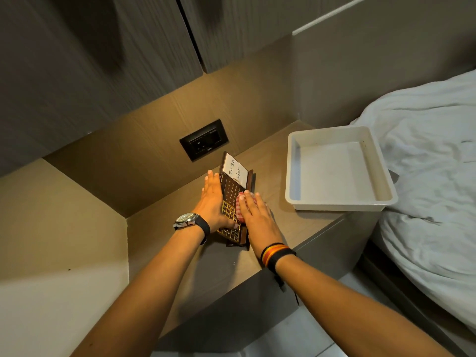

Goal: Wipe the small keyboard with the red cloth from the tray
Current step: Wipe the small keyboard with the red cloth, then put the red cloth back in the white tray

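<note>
Ok so here's what I've got on the head cam, going left to right. Far left is just the wood-look wall panelling and the corner of the nook. Then a black wall socket [204, 139] set in the back panel, just above the bedside shelf [278, 155].

Next is my left hand [215, 202], watch [186, 219] on the wrist. It's laid mostly flat along the left edge of the small keyboard [231, 202], fingers stretched out and pointing away from me, thumb tucked over the keys near the front end. Looks like it's bracing the thing, not really wrapped around it.

The keyboard itself is dark brown with gold-ish keys, sitting on the shelf roughly in the middle, long side running away from me. A white note [235, 170] reading "To Do List" is at its far end.

My right hand [257, 215], striped bands [274, 253] on the wrist, is open and flat, palm down, pressing the red cloth [239, 206] onto the keys. Only a checked bit of cloth peeks out on the left side of the hand.

Right of that, well apart from the keyboard, is the white tray [378, 161], and then the bed [438, 150] with rumpled pale sheets touching the tray's far side.
</note>
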